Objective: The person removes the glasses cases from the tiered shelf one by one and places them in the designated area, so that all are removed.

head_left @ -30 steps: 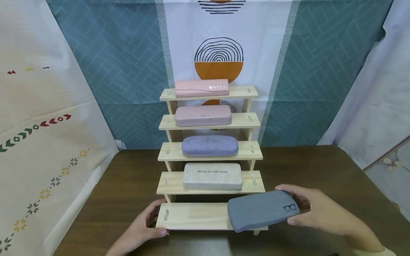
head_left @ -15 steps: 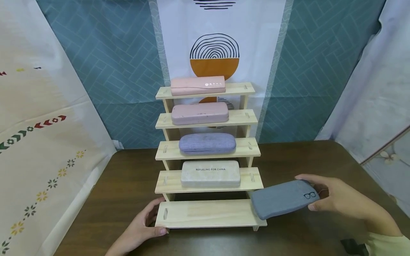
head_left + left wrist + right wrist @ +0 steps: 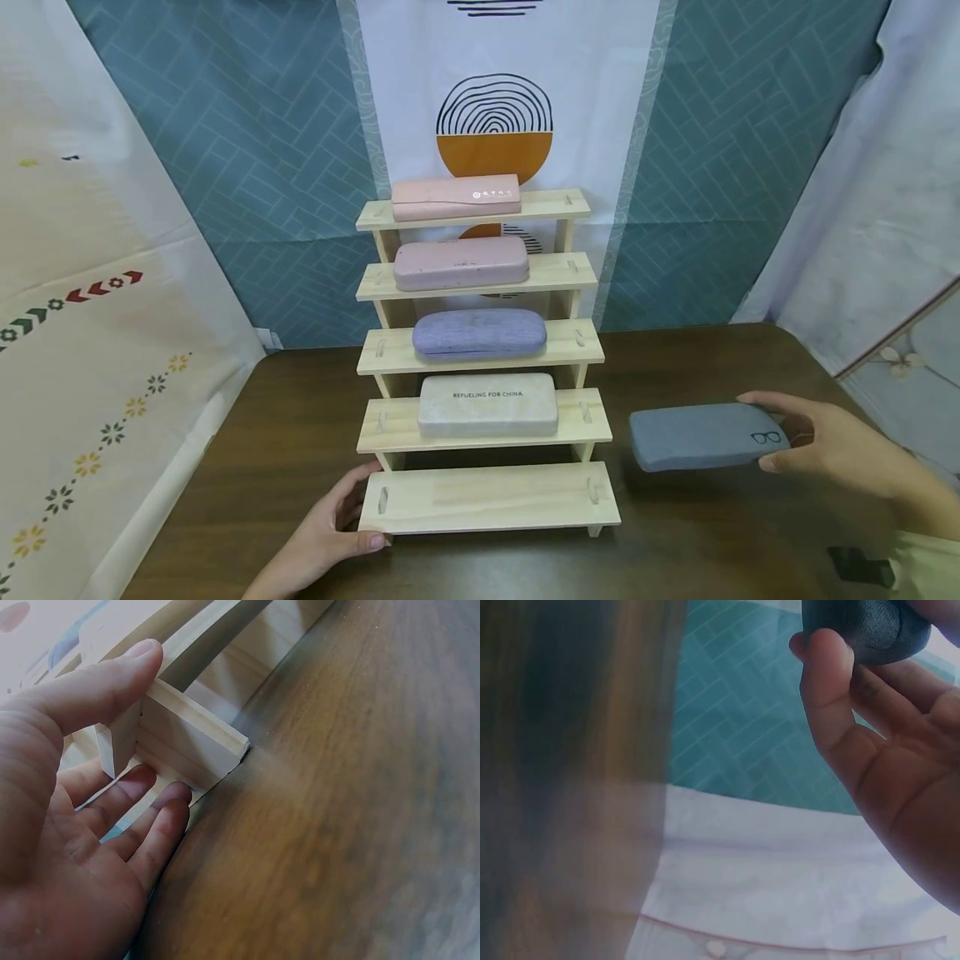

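I hold the grey glasses case [image 3: 705,437] in the air, to the right of the wooden rack [image 3: 487,498] and above the brown table [image 3: 712,533], well apart from the bottom shelf. To do this step well, I judge that I should keep the case level and lower it slowly, so it does not knock the rack's side. My right hand [image 3: 840,446] grips the case at its right end, thumb below and fingers curled over the top. My left hand [image 3: 330,533] rests at the rack's front left corner, thumb on the shelf and fingers under it, to keep the rack steady.
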A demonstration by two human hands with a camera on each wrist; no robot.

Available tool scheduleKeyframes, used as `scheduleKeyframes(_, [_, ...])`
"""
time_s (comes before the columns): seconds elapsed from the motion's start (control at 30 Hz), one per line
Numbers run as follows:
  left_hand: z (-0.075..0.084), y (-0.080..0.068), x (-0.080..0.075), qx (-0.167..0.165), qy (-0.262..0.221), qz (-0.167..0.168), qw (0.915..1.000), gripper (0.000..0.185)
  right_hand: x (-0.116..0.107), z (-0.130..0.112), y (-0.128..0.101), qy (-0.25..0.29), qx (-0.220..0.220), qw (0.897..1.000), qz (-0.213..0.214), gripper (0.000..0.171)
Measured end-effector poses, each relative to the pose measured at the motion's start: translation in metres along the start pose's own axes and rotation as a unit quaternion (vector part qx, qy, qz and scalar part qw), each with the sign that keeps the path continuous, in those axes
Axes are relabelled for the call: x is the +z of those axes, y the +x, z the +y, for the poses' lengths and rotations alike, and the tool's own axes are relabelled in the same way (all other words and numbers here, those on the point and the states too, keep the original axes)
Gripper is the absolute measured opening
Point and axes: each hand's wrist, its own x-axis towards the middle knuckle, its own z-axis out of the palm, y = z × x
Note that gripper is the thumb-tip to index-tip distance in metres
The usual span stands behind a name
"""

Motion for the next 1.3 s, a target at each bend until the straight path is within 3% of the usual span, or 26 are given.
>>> scheduleKeyframes(0.1, [0.0,0.0,0.0,0.013,0.006,-0.002,0.9999,0.075,0.001,0.007,-0.003,0.009,0.003,1.0,-0.022,0.073])
scheduleKeyframes(0.3, [0.001,0.001,0.0,0.021,0.008,0.001,0.9997,0.074,0.004,0.019,-0.01,0.081,0.035,0.992,-0.094,0.072])
scheduleKeyframes(0.47, [0.0,-0.001,0.001,0.014,-0.006,-0.007,0.9999,0.075,0.014,0.028,-0.023,0.033,0.075,0.994,-0.075,0.074])
scheduleKeyframes(0.63, [-0.002,-0.003,0.001,-0.009,-0.023,-0.003,0.9997,0.077,0.028,0.038,-0.036,0.063,0.106,0.989,-0.083,0.073])
scheduleKeyframes(0.9, [-0.003,-0.005,-0.001,0.02,-0.016,-0.003,0.9997,0.077,0.038,0.044,-0.039,0.063,0.078,0.993,-0.066,0.067])
scheduleKeyframes(1.3, [0.0,-0.001,0.0,0.012,-0.005,0.004,0.9999,0.077,0.05,0.055,-0.052,0.046,0.041,0.997,-0.04,0.07])
